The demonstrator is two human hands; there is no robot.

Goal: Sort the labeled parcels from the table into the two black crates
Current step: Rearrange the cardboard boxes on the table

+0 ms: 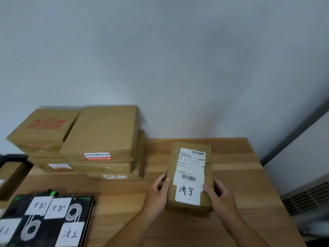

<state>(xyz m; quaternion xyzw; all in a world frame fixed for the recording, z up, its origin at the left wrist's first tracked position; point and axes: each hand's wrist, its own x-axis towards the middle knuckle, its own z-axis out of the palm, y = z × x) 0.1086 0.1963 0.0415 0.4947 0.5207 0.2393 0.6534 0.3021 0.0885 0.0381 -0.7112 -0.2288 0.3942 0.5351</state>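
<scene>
Brown parcel (189, 175): a cardboard packet at the right half of the wooden table (249, 184), held between both hands; whether its underside rests on the wood or hangs just above it cannot be told.
Long axis: runs away from the person toward the wall (160, 50), nearly straight, with the near end closest to the wrists.
Top face: turned up to the camera; a printed shipping slip (191, 160) with barcodes covers the far part, and a white handwritten label (187, 192) sits at the near end, its characters upright to the person.
Left hand (158, 191): comes in from below, forearm angled up and to the right; the thumb lies on the top face at the left edge, and the fingers curl round the left side of the parcel.
Right hand (219, 195): forearm angled up and to the left; the thumb presses the top face just beside the handwritten label, and the fingers wrap the right side.
Stack of boxes (99, 138): brown cardboard, piled against the wall at the left, well apart from the parcel.
Black packets (48, 223): flat, lying at the lower left, each with a white handwritten label.
Open box (12, 177): brown, at the left edge, only partly in view.
</scene>
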